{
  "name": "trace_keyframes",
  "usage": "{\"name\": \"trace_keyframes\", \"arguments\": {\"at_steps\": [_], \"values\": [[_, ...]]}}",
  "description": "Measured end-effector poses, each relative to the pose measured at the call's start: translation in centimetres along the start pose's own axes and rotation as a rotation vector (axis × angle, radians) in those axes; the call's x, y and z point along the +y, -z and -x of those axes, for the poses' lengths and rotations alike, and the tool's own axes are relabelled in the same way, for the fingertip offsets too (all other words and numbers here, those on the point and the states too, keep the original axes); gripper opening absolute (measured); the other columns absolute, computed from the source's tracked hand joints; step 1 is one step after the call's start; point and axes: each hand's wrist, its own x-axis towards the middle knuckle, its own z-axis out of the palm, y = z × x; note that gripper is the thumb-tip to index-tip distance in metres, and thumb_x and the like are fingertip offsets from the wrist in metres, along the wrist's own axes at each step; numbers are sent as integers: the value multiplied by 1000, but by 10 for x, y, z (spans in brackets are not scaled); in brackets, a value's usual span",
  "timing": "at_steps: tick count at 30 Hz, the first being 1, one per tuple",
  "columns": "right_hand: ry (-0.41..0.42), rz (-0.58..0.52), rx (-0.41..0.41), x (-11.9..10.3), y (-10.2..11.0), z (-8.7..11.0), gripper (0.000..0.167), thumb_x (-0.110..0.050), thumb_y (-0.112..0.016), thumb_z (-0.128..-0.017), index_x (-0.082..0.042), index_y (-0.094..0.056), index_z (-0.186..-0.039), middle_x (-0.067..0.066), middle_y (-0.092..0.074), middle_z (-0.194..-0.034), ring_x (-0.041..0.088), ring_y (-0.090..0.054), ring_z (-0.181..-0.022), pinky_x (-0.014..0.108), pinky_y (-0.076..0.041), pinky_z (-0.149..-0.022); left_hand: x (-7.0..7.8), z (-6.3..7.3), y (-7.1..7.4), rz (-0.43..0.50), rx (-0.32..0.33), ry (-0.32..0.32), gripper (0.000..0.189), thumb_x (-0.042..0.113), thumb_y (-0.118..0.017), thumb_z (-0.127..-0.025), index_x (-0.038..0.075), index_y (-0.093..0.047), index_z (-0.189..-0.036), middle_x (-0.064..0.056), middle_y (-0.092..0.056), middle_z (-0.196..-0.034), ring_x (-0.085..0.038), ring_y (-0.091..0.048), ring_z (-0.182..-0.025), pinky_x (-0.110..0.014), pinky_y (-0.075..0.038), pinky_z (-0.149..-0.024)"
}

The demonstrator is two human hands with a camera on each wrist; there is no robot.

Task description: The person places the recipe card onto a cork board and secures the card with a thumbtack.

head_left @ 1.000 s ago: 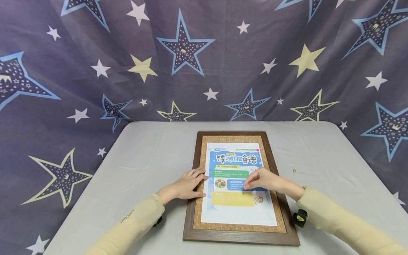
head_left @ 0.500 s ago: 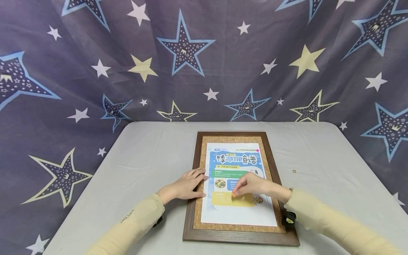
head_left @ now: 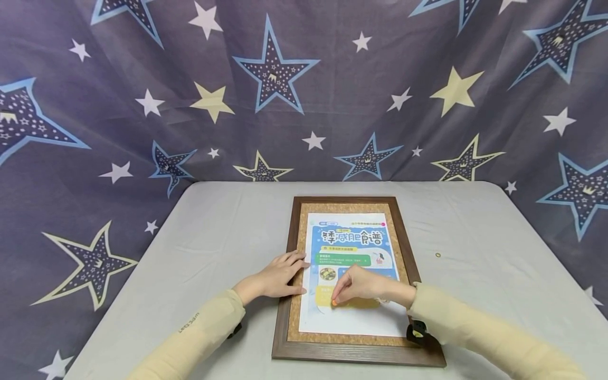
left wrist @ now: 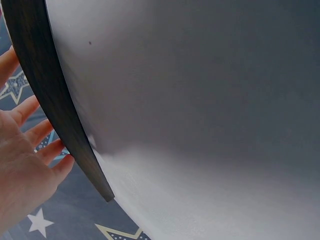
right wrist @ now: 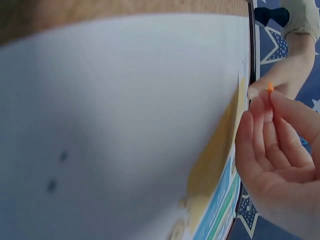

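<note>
A printed poster (head_left: 353,324) lies on a cork board (head_left: 358,353) with a dark wooden frame. My right hand (head_left: 361,282) pinches a small orange pushpin (right wrist: 270,87) between thumb and index finger, over the poster's lower left part, by the yellow block. Whether the pin touches the paper I cannot tell. My left hand (head_left: 277,275) rests with spread fingers across the frame's left side, fingertips at the poster's left edge. In the left wrist view its fingers (left wrist: 37,132) reach behind the frame's dark edge. A pink pushpin (head_left: 382,224) sits at the poster's top right corner.
A small yellowish round thing (head_left: 438,255) lies on the grey-covered table (head_left: 228,227) right of the board. Behind the table hangs a dark star-patterned curtain (head_left: 323,95).
My right hand has moved left and toward me across the poster, carrying the orange pushpin from the blue block to the yellow block. My left hand and the board have stayed put.
</note>
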Motion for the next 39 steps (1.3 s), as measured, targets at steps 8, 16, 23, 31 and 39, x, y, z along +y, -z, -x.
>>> {"name": "trace_keyframes", "arguments": {"at_steps": [8,16,23,31,39], "values": [[27,-7,-49,-5,-12,-7,6,-4,-66,-75,-1,-70,-79,8,-68,-75,15,-62,-64,18,-46,-58,1,0,0,5,7,5,60,44,-52,-85,9,-39,-132,-13,-24,-142,-32,-15,-131,-49,-15,-104],[42,-17,-67,-13,-23,-12,5,-1,-67,-74,0,-70,-77,9,-68,-72,18,-64,-64,18,-47,-57,1,1,0,5,1,10,60,44,-52,-85,10,-39,-132,-12,-24,-142,-31,-15,-132,-48,-15,-104],[25,-35,-79,-17,-31,-17,6,3,-64,-74,3,-70,-76,11,-68,-71,18,-65,-62,21,-50,-58,0,0,-1,-3,1,4,60,43,-53,-85,10,-39,-132,-13,-25,-142,-32,-16,-131,-49,-16,-104],[39,-71,-96,-18,-38,-20,6,5,-63,-74,6,-69,-77,14,-67,-72,15,-64,-60,22,-50,-58,1,1,0,2,3,-1,59,42,-53,-85,9,-39,-132,-13,-24,-142,-33,-16,-131,-50,-16,-103],[31,-128,-94,-19,-43,-22,7,8,-62,-73,10,-67,-77,20,-66,-73,29,-64,-63,29,-52,-59,-1,0,-1,10,15,-4,58,41,-54,-85,9,-40,-131,-14,-25,-142,-34,-16,-131,-50,-16,-103]]}}
